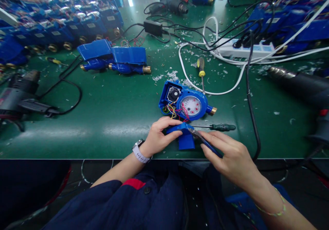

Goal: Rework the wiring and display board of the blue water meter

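Blue cover (187, 141) between both hands (164, 135).

One open meter (183, 101) beyond the fingers (172, 122) | two boxed meters (130, 55) leftward, crowded rows (91, 27) uncountable | three screwdrivers (201, 66) | at least three heat guns (173, 3) | one power strip (226, 47)

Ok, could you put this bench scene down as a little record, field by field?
Left hand: holds a blue plastic piece
Right hand: holds a pliers-like tool, tip at that piece
Just beyond: open blue meter, round dial, coloured wires
Near the meter: yellow-and-black screwdriver, dark green screwdriver
Far left: rows of blue units
Surface: green tabletop, pale scraps scattered on it
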Tool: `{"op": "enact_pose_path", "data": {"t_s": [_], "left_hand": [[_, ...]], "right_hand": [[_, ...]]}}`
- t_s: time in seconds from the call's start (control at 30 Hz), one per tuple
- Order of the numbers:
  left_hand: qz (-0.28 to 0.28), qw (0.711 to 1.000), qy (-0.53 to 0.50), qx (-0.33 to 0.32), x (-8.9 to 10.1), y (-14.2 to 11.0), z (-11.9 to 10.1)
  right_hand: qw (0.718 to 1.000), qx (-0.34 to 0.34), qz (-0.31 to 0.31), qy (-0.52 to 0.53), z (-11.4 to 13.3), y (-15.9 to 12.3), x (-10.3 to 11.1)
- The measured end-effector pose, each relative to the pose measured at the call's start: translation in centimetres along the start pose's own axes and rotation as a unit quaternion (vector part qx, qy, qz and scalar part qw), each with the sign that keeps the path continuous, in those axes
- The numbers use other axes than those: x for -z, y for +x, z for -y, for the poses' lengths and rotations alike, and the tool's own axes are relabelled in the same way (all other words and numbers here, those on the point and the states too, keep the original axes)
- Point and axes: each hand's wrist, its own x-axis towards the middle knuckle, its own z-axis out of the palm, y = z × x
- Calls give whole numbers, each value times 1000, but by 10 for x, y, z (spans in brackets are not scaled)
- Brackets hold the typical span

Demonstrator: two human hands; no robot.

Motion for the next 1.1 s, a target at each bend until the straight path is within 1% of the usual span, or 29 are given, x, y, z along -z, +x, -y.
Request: {"op": "enact_pose_path", "data": {"t_s": [0.07,0.13,0.23,0.33,0.4,0.47,0.53,0.63,0.7,0.77,0.87,1.1], "left_hand": [[5,1000,-6,2,0,0,0],[9,1000,-17,1,0,1,0],[14,999,-33,6,0,1,1],[20,998,-49,16,-1,0,2],[20,998,-59,30,0,0,4],[17,997,-64,50,0,-2,5],[17,996,-65,63,1,-2,7],[20,995,-63,69,1,-2,7],[19,995,-61,73,1,-2,7],[19,995,-61,74,1,-2,7],[23,995,-64,70,1,-2,6],[35,996,-58,56,1,-1,4]], "right_hand": [[999,-10,4,45,0,0,-1],[993,-35,12,108,-1,1,-1],[977,-89,36,192,-2,3,-2],[959,-139,48,243,-6,3,-2],[951,-171,31,256,-10,1,0],[953,-183,0,243,-13,-1,3],[968,-152,-34,197,-14,-3,5],[991,-63,-57,100,-11,-5,3],[997,-19,-58,41,-8,-4,0],[998,7,-57,0,-6,-2,-5],[998,19,-55,-26,-5,1,-9],[997,11,-62,-34,-5,5,-12]]}}
